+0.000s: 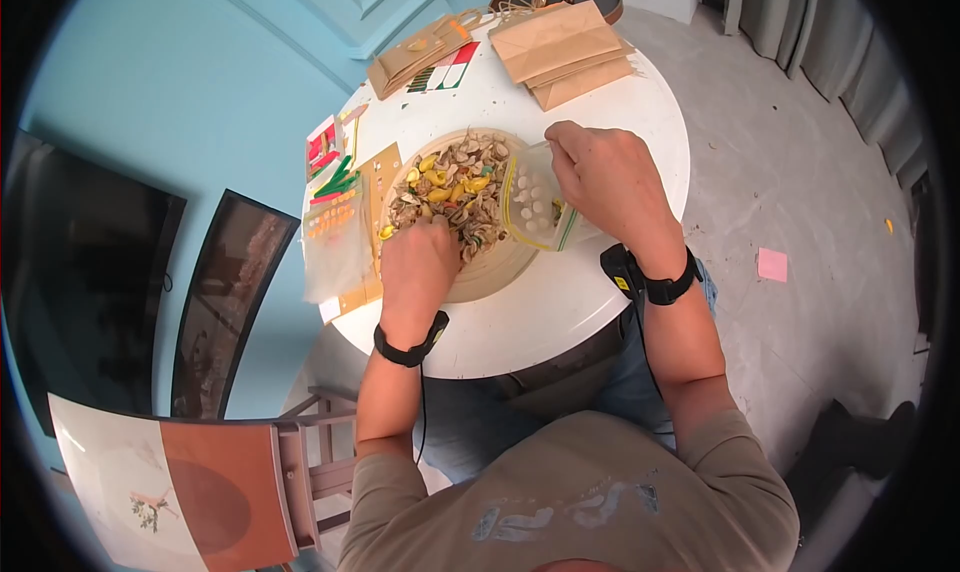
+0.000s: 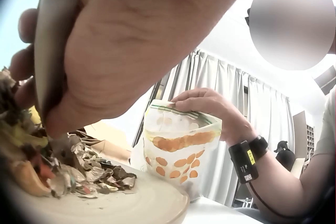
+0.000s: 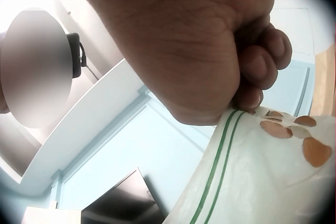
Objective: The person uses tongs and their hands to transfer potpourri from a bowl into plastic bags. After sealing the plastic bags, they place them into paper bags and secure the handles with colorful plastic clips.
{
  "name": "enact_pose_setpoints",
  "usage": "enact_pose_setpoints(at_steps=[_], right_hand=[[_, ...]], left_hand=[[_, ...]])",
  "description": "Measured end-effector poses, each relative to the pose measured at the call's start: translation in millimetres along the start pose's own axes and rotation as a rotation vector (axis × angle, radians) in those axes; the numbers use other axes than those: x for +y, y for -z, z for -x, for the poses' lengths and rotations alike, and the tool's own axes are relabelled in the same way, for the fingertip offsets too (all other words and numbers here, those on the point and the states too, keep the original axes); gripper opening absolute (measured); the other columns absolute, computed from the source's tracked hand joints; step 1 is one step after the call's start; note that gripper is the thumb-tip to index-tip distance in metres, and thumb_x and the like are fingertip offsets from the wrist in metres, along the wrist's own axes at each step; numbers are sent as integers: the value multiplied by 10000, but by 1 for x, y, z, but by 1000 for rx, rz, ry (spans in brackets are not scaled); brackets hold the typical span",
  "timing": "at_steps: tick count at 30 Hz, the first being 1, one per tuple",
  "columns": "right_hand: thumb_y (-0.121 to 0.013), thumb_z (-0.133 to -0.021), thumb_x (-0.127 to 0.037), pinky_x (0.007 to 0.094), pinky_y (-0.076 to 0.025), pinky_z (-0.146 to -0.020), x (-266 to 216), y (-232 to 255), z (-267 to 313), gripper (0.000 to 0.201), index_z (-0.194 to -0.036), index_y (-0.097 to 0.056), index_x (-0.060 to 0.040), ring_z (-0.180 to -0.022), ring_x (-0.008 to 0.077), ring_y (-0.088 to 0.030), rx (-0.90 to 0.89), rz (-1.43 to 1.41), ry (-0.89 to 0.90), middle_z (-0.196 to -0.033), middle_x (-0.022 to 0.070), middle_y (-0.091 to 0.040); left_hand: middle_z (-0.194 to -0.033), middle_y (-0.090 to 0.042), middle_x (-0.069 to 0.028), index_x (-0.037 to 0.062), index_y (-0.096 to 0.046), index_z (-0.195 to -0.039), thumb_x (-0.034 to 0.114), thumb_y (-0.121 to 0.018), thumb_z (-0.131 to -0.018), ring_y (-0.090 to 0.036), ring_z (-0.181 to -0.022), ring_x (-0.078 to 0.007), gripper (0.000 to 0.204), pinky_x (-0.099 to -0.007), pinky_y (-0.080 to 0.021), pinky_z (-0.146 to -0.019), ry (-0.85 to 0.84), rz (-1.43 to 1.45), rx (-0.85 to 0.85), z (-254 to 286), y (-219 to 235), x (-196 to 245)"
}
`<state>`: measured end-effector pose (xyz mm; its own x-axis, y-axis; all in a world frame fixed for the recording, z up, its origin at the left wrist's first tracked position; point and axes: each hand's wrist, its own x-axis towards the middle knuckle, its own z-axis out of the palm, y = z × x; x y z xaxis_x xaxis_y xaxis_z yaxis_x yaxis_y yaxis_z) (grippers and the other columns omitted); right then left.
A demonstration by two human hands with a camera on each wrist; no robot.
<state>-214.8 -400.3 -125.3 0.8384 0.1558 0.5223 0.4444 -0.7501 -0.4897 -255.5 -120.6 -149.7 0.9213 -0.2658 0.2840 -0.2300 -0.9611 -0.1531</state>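
Observation:
Over dried, flaky pieces and yellow ones [image 1: 467, 190] heaped on a round beige board [image 1: 490, 284], the left hand [image 1: 418, 270] reaches down with curled fingers. In the left wrist view, the left hand [image 2: 142, 40] grips a smooth, curved beige piece [image 2: 50, 45], which I cannot identify. The right hand [image 1: 612, 177] pinches the top edge of a clear zip bag [image 1: 532, 200], tilted at the board's right side. Round pieces show through the bag [image 2: 181, 150]. In the right wrist view the fingers of the right hand [image 3: 199, 50] curl at the green-striped zip.
Brown paper bags [image 1: 560, 47] and a folded one [image 1: 420, 54] lie at the white table's [image 1: 650, 122] far side. Left of the board are green and red sticks [image 1: 338, 177] and a bag of orange pieces [image 1: 335, 242]. A chair [image 1: 310, 472] stands at lower left.

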Motion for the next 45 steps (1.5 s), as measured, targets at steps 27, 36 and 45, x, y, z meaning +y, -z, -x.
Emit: enact_pose_setpoints(at_steps=[27,36,45], right_hand=[[-685,-970,-71,522,-581,-706,3,-4,1,107,-925,-737,11,-713,446,-731,82,-51,42,-740,251,-703],[-719,-1027,-114,483,-612,-769,4,4,1,167,-1098,-825,-6,-775,411,-772,1,8,-13,-855,226,-792],[-703,-1011,-100,492,-606,-749,4,5,2,146,-1042,-803,2,-748,416,-762,37,-21,2,-801,229,-762]], left_hand=[[-894,-763,-159,38,-785,-1123,195,-859,-961,-755,-855,-397,237,-496,-586,-732,-132,206,154,12,97,42],[-905,-754,-154,42,-745,-1084,253,-879,-924,-761,-851,-376,297,-488,-600,-721,-134,261,150,2,82,30],[-951,-787,-192,12,-781,-1124,273,-871,-936,-785,-822,-398,334,-489,-627,-721,-44,153,47,9,29,4]])
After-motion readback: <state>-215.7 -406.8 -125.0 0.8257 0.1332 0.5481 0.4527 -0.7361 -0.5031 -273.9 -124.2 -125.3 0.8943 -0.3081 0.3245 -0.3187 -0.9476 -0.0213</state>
